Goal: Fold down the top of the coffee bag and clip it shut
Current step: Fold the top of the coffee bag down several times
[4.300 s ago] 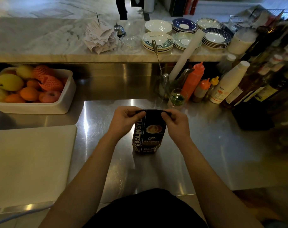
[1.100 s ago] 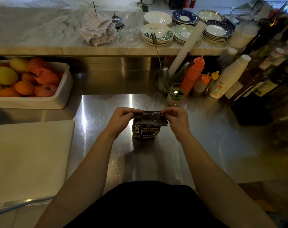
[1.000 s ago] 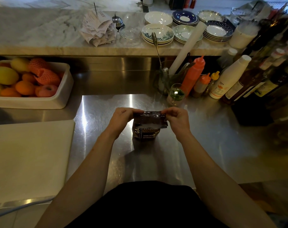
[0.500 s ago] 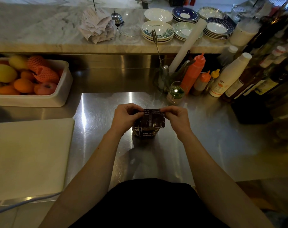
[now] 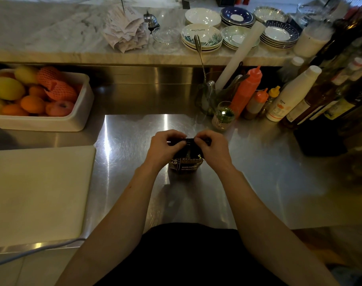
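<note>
Bag label reads "BAKED COFFEE".

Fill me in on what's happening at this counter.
A person stands at the steel counter and works on a dark coffee bag that stands upright on it. The left hand and the right hand each pinch one end of the bag's top, which is rolled down so that the bag looks short. No clip is visible on the bag or nearby, so the clipping step is not yet done.

Two hands, one coffee bag, one cutting board.
</note>
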### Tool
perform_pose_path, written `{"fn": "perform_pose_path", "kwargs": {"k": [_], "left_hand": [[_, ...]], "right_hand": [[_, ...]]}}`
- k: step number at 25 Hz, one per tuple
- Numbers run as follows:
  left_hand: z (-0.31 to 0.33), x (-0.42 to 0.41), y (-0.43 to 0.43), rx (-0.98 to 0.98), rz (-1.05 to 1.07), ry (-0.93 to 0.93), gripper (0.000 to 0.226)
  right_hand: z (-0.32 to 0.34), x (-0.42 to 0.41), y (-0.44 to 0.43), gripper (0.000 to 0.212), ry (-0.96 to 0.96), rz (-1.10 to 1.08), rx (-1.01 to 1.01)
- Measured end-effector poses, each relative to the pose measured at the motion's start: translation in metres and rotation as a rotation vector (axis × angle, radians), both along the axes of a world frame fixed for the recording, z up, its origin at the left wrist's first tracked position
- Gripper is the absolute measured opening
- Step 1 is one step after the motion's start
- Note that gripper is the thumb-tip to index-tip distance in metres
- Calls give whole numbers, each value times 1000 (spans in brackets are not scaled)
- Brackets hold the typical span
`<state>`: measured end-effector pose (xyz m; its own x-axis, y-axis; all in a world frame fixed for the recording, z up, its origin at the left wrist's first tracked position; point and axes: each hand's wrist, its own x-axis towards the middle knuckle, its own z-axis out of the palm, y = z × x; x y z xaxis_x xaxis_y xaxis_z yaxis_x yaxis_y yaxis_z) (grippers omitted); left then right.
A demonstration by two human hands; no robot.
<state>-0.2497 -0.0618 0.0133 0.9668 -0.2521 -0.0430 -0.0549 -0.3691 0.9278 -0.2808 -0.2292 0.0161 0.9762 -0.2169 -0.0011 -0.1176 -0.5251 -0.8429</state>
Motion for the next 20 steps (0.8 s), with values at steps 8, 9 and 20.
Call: {"fn": "perform_pose_path", "kwargs": {"k": [8,9,20], "left_hand": [[0,-2,-6,38,-37,-21,14],[0,-2,-7,51,-36,-40,12],[-5,-3,-7,100,52,-63,12]], "right_hand": [[-8,-4,4,8,-44,-15,-69],[-8,-4,4,8,-44,-7,-67],[-1,-9,-2,4,-17,-20,-32]]}}
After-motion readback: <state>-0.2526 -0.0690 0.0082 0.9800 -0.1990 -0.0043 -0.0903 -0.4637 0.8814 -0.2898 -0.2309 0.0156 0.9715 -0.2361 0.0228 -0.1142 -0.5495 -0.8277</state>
